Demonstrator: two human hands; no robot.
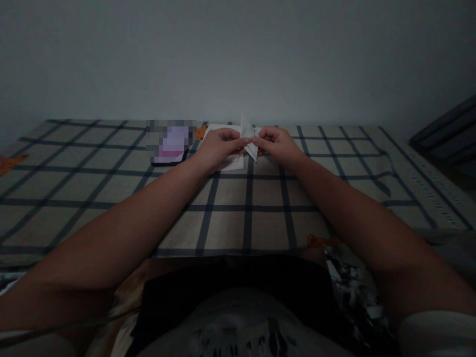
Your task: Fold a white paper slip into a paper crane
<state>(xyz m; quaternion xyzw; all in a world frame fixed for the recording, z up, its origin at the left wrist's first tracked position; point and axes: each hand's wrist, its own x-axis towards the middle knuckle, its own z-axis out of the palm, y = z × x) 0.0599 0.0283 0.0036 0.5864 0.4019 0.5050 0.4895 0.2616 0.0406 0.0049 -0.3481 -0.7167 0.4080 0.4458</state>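
A small folded white paper (248, 135) with pointed corners is held upright over the checked tablecloth, between my two hands. My left hand (224, 146) pinches its left side with thumb and fingers. On its right side, my right hand (274, 143) grips it the same way, and the two thumbs nearly meet at its middle. White sheets (232, 163) lie flat on the cloth, partly hidden behind and under my left hand.
A phone (173, 144) with a lit, blurred screen lies left of my left hand. The checked tablecloth (267, 225) reaches back to a grey wall. A dark striped object (451, 136) stands at the far right.
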